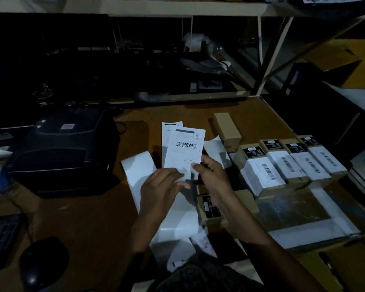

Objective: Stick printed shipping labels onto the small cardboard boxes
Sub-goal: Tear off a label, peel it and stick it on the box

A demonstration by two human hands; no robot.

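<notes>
Four labelled boxes [291, 163]: row at right of surface [93, 224]
Printer [65, 150]: left
Backing strip [156, 197]: under hands
Left hand [159, 190] grip: pinching label [184, 152]
Right hand [211, 175] grip: pinching same label

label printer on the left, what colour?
Black label printer; head view, the only one, shows it.

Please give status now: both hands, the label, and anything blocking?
Left hand and right hand pinch the white printed barcode label, peeling its corner. Four small brown cardboard boxes already labelled. Loose white backing strip underneath, not blocking.
</notes>
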